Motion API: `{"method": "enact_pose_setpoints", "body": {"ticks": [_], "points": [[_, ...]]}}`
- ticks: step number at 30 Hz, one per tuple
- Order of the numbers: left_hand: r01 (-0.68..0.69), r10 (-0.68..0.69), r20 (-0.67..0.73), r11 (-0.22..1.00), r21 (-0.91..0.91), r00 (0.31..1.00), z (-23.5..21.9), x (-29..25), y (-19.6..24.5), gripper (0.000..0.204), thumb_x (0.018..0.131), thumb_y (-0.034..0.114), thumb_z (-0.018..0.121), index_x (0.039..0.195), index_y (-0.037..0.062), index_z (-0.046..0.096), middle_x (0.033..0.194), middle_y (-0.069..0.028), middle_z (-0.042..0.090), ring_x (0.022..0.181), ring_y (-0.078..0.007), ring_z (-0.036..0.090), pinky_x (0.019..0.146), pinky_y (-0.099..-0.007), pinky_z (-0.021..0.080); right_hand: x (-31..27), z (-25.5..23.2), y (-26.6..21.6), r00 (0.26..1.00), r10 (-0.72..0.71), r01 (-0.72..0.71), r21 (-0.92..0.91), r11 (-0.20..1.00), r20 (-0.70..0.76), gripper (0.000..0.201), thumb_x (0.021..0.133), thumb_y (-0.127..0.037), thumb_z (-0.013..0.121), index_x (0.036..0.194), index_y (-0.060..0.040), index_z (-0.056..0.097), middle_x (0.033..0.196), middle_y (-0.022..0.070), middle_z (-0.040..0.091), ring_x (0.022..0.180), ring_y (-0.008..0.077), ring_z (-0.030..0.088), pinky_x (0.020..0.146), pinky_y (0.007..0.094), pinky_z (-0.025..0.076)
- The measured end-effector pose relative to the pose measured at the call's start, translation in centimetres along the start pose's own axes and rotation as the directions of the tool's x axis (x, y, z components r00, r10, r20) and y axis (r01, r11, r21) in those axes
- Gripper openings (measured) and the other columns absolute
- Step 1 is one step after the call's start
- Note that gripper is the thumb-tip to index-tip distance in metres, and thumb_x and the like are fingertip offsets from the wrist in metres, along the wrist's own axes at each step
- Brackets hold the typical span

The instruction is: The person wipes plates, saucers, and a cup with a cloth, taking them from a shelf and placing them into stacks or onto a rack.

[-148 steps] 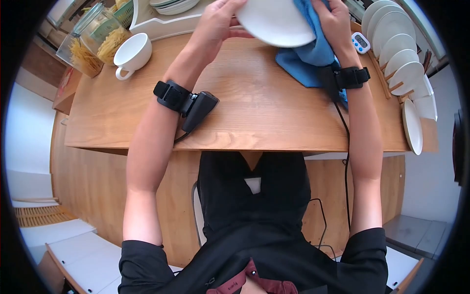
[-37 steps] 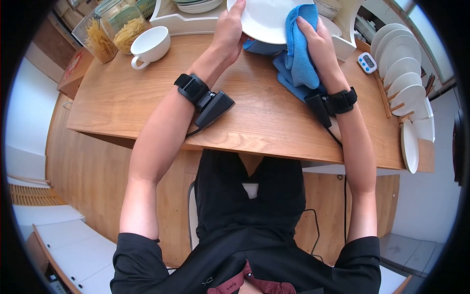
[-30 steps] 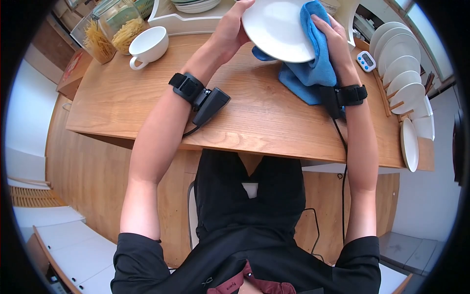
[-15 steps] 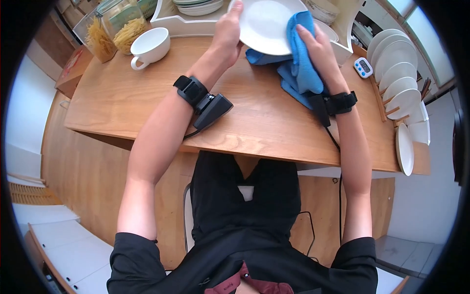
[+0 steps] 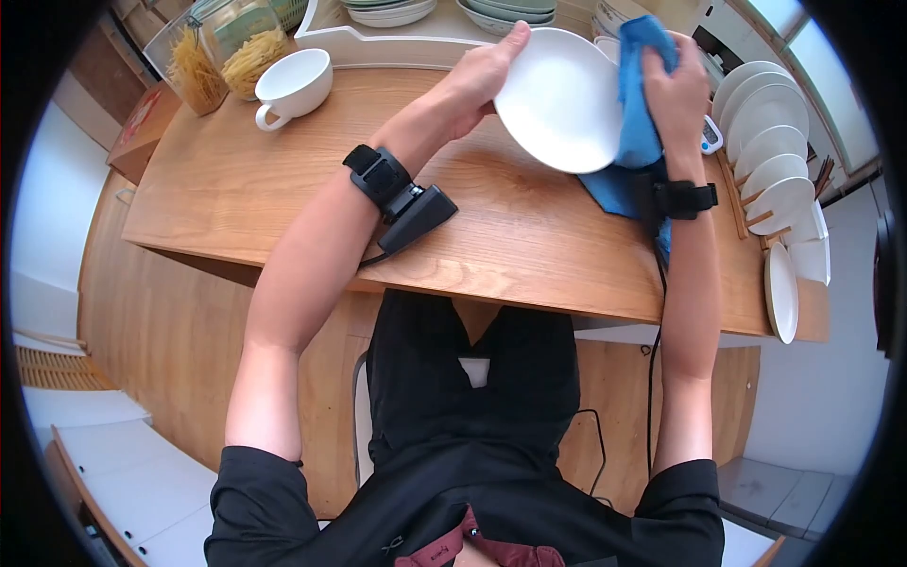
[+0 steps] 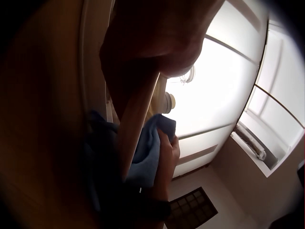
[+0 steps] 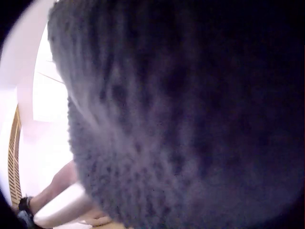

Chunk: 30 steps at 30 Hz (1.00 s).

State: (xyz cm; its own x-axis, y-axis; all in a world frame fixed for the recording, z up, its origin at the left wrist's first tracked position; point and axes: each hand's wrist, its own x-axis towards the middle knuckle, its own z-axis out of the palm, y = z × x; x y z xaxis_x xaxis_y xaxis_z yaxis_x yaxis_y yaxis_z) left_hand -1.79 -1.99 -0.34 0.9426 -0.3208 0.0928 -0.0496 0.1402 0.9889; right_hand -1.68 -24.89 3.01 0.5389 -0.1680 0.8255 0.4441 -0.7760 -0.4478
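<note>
A round white plate [image 5: 559, 102] is held tilted over the table, its upper face towards the head camera. My left hand [image 5: 477, 87] grips its left rim, thumb on the top face. A blue cloth [image 5: 640, 104] is bunched in my right hand [image 5: 678, 99] and covers the plate's right rim; a lower fold hangs beneath. In the left wrist view the plate [image 6: 138, 119] appears edge-on, with the cloth [image 6: 148, 160] beyond it. Cloth [image 7: 138, 124] fills most of the right wrist view, hiding the right fingers, and a strip of plate [image 7: 64, 205] shows at lower left.
A white cup [image 5: 295, 85] stands on the wooden table [image 5: 378, 217] at left, near pasta jars [image 5: 196, 76]. Behind is a white shelf [image 5: 397, 52] with stacked bowls. At right are a timer [image 5: 710, 137], a rack of upright plates [image 5: 779, 165] and a leaning dish [image 5: 781, 293].
The plate stays in my left hand and has shifted right and nearer my body. My right hand, still gripping the cloth, has moved right along with it.
</note>
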Motion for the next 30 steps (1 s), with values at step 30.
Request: {"method": "enact_pose_setpoints", "body": {"ticks": [30], "points": [[0.356,-0.364,-0.001,0.912,0.202,0.932,-6.3,1.5,-0.3,0.051,0.098,0.043,0.051,0.123,-0.0018,0.055,0.109,-0.0114,0.066,0.092,-0.0156,0.067,0.078,-0.0288,0.059,1.2,-4.4,2.5,0.997,-0.072,0.057,-0.351,0.935,-0.029,0.011,0.082,-0.005,0.058,0.086,-0.0015,0.068,0.089,0.0166,0.064,0.090,0.0343,0.063,0.082,0.0408,0.049]]}}
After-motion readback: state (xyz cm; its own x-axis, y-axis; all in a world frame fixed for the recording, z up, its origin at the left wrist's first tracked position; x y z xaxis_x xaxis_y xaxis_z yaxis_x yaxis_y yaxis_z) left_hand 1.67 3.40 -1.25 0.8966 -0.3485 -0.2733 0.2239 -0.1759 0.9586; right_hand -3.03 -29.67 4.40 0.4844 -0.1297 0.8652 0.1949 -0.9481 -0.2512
